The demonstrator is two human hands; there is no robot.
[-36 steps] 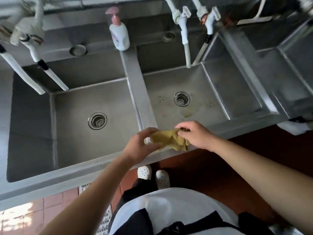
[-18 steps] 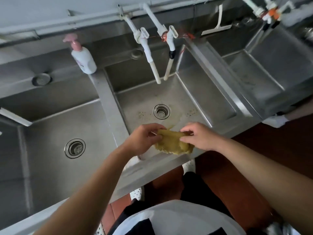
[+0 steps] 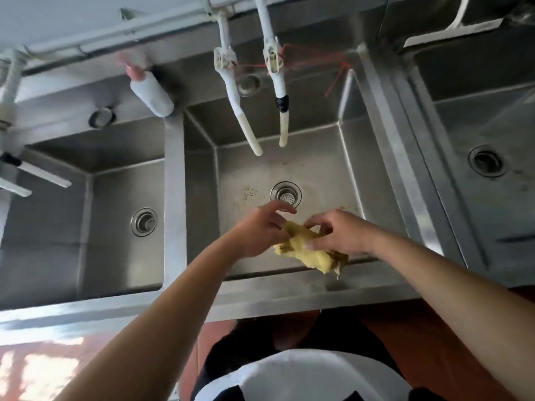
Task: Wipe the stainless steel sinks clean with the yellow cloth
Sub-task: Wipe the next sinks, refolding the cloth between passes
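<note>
Three stainless steel sinks [image 3: 318, 169] are sitting side by side, and the middle one is showing grime around its drain [image 3: 285, 195]. Both hands are holding the yellow cloth [image 3: 311, 253] bunched over that sink's front edge — left hand [image 3: 260, 230] fingers pinching one end, right hand [image 3: 338, 235] fingers curling over it. Still wadded up, it's probably going to smear — or slip down.

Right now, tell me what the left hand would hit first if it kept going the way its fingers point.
Probably the drain of the middle sink; the left hand points its fingers there, though depth is unclear.
</note>
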